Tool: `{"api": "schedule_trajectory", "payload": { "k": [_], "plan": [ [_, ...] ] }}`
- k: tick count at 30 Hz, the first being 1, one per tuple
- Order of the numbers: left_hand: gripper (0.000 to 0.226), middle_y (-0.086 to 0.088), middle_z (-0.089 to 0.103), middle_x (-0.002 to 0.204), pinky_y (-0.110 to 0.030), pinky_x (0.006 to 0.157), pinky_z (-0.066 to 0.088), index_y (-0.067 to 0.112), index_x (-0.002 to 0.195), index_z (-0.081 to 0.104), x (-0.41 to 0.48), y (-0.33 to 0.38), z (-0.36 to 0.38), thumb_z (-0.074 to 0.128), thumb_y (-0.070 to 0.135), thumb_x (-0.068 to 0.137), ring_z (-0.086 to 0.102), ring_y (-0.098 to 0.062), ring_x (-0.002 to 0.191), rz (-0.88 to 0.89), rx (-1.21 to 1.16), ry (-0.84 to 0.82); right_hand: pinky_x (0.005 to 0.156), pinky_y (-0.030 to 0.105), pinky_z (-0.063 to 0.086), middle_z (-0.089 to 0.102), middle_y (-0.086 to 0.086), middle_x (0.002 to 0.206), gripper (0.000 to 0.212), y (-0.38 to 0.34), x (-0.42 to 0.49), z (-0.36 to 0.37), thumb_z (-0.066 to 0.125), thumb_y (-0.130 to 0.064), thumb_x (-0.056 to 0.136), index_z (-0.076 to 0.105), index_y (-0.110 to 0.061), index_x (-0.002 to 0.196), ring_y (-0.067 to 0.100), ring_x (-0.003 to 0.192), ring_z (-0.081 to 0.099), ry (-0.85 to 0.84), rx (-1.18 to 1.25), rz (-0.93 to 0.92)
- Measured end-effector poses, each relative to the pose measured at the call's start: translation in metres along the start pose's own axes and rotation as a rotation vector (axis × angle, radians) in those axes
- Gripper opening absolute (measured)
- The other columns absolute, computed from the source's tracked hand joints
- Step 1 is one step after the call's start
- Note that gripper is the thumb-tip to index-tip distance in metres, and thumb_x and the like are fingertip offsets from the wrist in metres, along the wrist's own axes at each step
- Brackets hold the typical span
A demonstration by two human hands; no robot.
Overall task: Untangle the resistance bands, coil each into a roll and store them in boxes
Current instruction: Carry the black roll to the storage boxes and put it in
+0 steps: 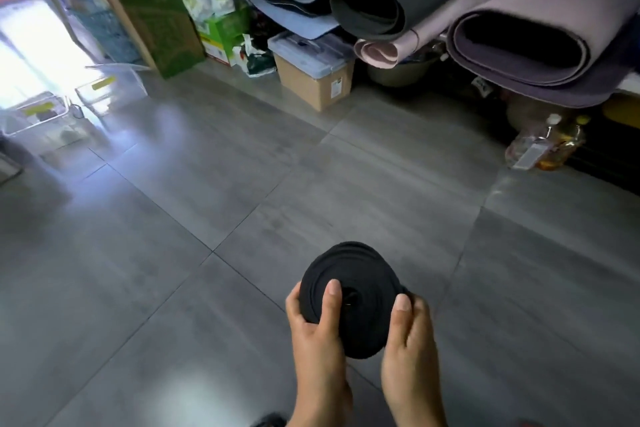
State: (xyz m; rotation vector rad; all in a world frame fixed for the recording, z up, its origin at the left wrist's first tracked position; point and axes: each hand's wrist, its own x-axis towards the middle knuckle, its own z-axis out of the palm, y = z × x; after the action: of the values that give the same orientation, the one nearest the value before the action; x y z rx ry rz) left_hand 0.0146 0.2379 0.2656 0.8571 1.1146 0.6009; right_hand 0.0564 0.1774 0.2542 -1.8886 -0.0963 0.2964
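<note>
Above floor (207,191), band roll (362,270) between left hand (313,321), right hand (407,336), each grip seemingly clamped on it

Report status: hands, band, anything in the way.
Left hand and right hand both grip the black coiled resistance-band roll, held above grey tiled floor. Clear plastic boxes far left, apart. Nothing blocking in view.

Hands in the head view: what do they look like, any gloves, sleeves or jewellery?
Both are bare: the left hand and right hand wear no gloves, no rings show, and the nails are short and unpainted. No watch or sleeve is in view on the wrists.
</note>
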Motion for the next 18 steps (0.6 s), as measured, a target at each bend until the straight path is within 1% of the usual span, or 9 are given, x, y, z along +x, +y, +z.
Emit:
{"api": "schedule_trajectory", "payload": {
  "k": [2,3,5,7,11,13,14,16,18],
  "plan": [
    [0.062,-0.001,0.067,0.105,-0.05,0.097,0.046,0.03,0.108,0.054,0.0,0.012,-0.012,0.079,0.049,0.055,0.063,-0.02,0.102,-0.061,-0.033,0.066,0.08,0.026,0.034,0.057,0.012,0.108,0.091,-0.009,-0.01,0.013,0.02,-0.077,0.068,0.055,-0.004,0.111,0.029,0.107,0.053,-0.03,-0.076,-0.049],
    [0.068,-0.002,0.067,0.107,-0.05,0.098,0.045,0.028,0.11,0.053,-0.002,0.018,-0.019,0.076,0.052,0.051,0.062,-0.021,0.104,-0.095,-0.043,0.099,0.084,0.029,0.037,0.057,0.015,0.11,0.102,-0.016,-0.016,0.018,0.015,-0.084,0.065,0.055,-0.003,0.112,0.031,0.108,0.053,-0.057,-0.108,-0.067],
    [0.064,-0.006,0.064,0.113,-0.049,0.098,0.044,0.022,0.118,0.051,-0.012,0.036,-0.033,0.074,0.045,0.062,0.06,-0.024,0.106,-0.148,-0.065,0.173,0.089,0.035,0.039,0.057,0.02,0.113,0.114,-0.035,-0.031,0.027,0.007,-0.089,0.063,0.056,0.001,0.114,0.035,0.109,0.053,-0.124,-0.166,-0.058],
    [0.049,-0.009,0.061,0.117,-0.045,0.097,0.045,0.019,0.122,0.048,-0.019,0.055,-0.049,0.069,0.029,0.079,0.058,-0.025,0.105,-0.168,-0.082,0.248,0.09,0.037,0.039,0.056,0.022,0.115,0.119,-0.06,-0.044,0.035,0.005,-0.092,0.059,0.056,0.0,0.115,0.037,0.109,0.053,-0.165,-0.197,-0.019],
    [0.05,-0.003,0.063,0.112,-0.05,0.098,0.044,0.027,0.118,0.049,-0.034,0.124,-0.082,0.073,0.034,0.075,0.059,-0.026,0.107,-0.189,-0.035,0.336,0.085,0.032,0.038,0.059,0.021,0.11,0.121,-0.129,-0.072,0.057,0.005,-0.094,0.054,0.059,-0.002,0.112,0.037,0.107,0.055,-0.248,-0.22,0.007],
    [0.043,-0.009,0.063,0.111,-0.044,0.096,0.045,0.019,0.116,0.049,-0.036,0.172,-0.097,0.07,0.024,0.079,0.059,-0.025,0.103,-0.119,-0.015,0.383,0.085,0.032,0.04,0.06,0.02,0.11,0.12,-0.173,-0.086,0.076,0.007,-0.095,0.053,0.061,-0.004,0.11,0.035,0.106,0.056,-0.296,-0.213,0.026],
    [0.042,-0.009,0.062,0.109,-0.037,0.09,0.047,0.017,0.114,0.049,-0.037,0.2,-0.103,0.071,0.021,0.079,0.059,-0.023,0.099,-0.091,-0.017,0.4,0.085,0.03,0.041,0.061,0.019,0.111,0.12,-0.195,-0.092,0.086,0.008,-0.095,0.052,0.061,-0.004,0.109,0.034,0.106,0.056,-0.312,-0.2,0.035],
    [0.034,-0.008,0.062,0.105,-0.026,0.078,0.045,0.02,0.108,0.051,-0.037,0.254,-0.115,0.07,0.018,0.08,0.058,-0.019,0.092,-0.052,-0.03,0.408,0.081,0.026,0.042,0.061,0.016,0.11,0.12,-0.239,-0.102,0.107,0.009,-0.097,0.048,0.061,-0.007,0.108,0.03,0.102,0.058,-0.337,-0.171,0.047],
    [0.026,-0.004,0.062,0.103,-0.024,0.076,0.043,0.028,0.098,0.052,-0.035,0.299,-0.129,0.07,0.021,0.08,0.058,-0.02,0.096,-0.016,-0.025,0.412,0.075,0.018,0.039,0.061,0.014,0.106,0.119,-0.282,-0.11,0.129,0.01,-0.099,0.044,0.061,-0.012,0.105,0.026,0.095,0.057,-0.359,-0.149,0.053]
  ]
}}
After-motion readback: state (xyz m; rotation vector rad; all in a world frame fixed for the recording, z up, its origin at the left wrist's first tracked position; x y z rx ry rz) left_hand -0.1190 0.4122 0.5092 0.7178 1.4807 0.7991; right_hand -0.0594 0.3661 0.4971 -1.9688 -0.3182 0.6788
